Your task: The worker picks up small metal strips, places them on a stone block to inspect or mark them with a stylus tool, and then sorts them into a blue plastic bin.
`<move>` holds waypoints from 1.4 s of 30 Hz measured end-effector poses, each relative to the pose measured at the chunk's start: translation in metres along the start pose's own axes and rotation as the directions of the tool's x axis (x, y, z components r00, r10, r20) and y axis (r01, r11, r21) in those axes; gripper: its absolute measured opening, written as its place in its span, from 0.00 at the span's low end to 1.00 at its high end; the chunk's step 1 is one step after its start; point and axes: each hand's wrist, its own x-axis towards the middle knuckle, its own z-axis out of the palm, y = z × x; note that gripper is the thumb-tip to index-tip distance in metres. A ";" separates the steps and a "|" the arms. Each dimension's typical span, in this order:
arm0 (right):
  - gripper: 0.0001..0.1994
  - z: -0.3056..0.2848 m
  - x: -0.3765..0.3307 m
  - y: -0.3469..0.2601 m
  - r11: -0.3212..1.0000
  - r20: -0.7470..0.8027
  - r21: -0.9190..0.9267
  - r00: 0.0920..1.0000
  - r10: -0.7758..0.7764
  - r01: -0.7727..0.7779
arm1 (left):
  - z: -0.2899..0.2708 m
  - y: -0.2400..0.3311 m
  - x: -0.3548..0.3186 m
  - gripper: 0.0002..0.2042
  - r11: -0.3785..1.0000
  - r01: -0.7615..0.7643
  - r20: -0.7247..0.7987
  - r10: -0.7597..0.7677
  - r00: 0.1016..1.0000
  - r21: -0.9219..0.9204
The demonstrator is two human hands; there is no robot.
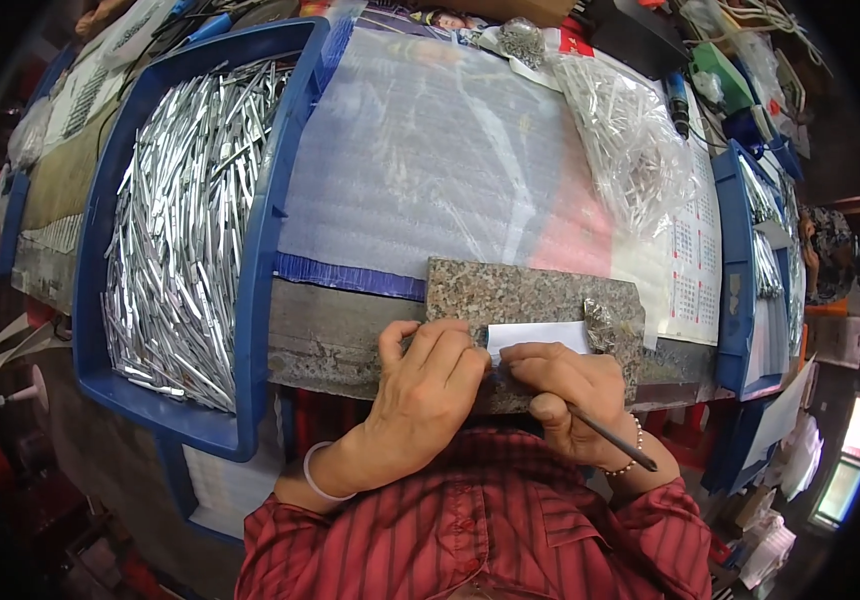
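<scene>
A speckled granite slab (510, 282) lies at the table's front edge, and on it is a small white rectangular piece (540, 333), like paper. My left hand (430, 385) is closed, fingers curled, at the left end of the white piece; whatever it pinches is hidden. My right hand (575, 390) is closed around a thin dark rod-shaped tool (615, 440), whose back end points toward my body. The tool's tip is hidden by my fingers, which rest against the lower edge of the white piece. Crumpled silvery foil (598, 325) sits on the slab's right part.
A blue tray (260, 240) full of slim silvery metal parts stands at left. Clear plastic sheeting (420, 160) covers the table's middle. A plastic bag of thin pale sticks (620, 140) lies at the back right. Blue bins (740, 330) with more parts stand at the right edge.
</scene>
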 end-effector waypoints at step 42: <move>0.10 -0.011 0.009 -0.004 0.998 -0.019 0.004 0.998 -0.065 0.065 | -0.001 -0.001 0.003 0.10 0.999 0.002 0.031 -0.003 1.000 0.049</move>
